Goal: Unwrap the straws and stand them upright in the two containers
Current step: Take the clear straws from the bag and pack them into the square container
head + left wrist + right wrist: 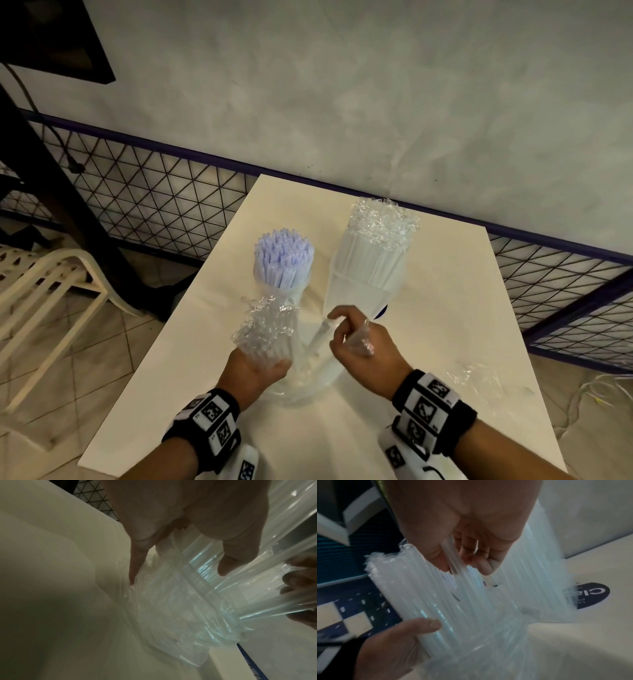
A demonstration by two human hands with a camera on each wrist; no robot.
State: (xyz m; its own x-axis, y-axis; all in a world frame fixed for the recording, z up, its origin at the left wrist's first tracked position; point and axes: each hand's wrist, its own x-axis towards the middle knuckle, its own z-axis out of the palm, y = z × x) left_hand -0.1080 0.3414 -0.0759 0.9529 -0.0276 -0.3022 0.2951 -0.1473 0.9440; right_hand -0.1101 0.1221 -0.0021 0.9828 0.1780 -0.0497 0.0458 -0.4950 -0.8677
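The cream table [428, 342] is filling the lower middle of the head view, its far edge running against a grey wall [342, 85] with a black wire-mesh panel [154, 195] along the wall's foot. A pale slatted chair [44, 281] is standing on the tiled floor at nine o'clock from the table.

On the table, the tall clear container [368, 274] at one o'clock from the hands is holding a dense bunch of wrapped straws [382, 226] standing upright, their crinkled wrapper ends sticking up. Just beside it, at eleven o'clock from the hands, a second container [294, 287] is holding unwrapped pale-blue straws [284, 257], also upright. A dark round label [592, 596] is lying on the tabletop at the foot of the tall container.

The left hand [253, 370] is curling its fingers and thumb round a bundle of wrapped straws [265, 329], holding it tilted over a clear plastic bag [308, 387] that is lying on the table between the two wrists. In the left wrist view the bag and straws are looking blurred.

The right hand [359, 339] is pinching a single straw [317, 337] between thumb and fingers, at three o'clock from the bundle; a scrap of clear wrapper [359, 342] is clinging against its back. Loose clear wrappers [479, 377] are lying on the table at three o'clock from the right wrist.
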